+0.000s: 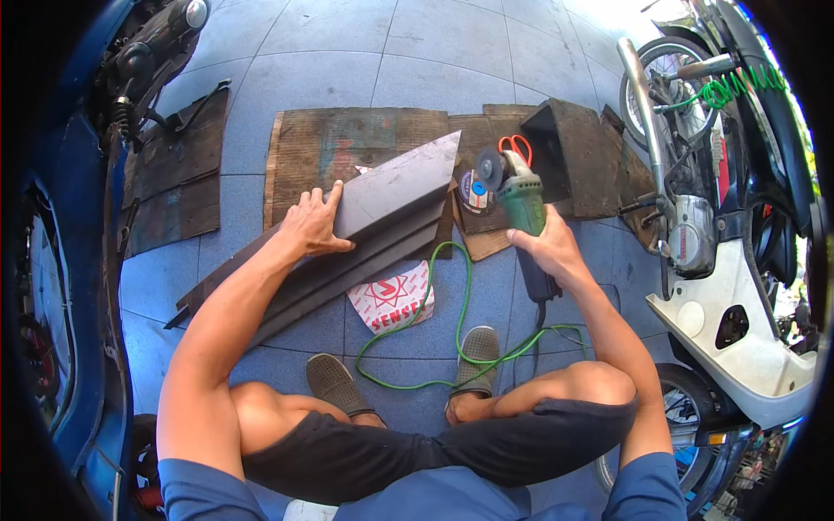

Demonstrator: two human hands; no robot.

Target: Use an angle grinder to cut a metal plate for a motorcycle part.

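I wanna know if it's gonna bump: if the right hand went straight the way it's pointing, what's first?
Probably the orange-red loops, just past the head of the green grinder in the right hand. Height's unclear, so it might pass above.

Reference: grey metal piece (391, 187). Beyond it: passage over flat boards (295, 143) and tiled floor (321, 78). Right of its tip: narrow gap, bounded by angle grinder (524, 207). Near side: green cord (470, 282) and red-and-white packet (391, 298) obstruct low passage. Upper face: left hand (313, 221) obstructs.
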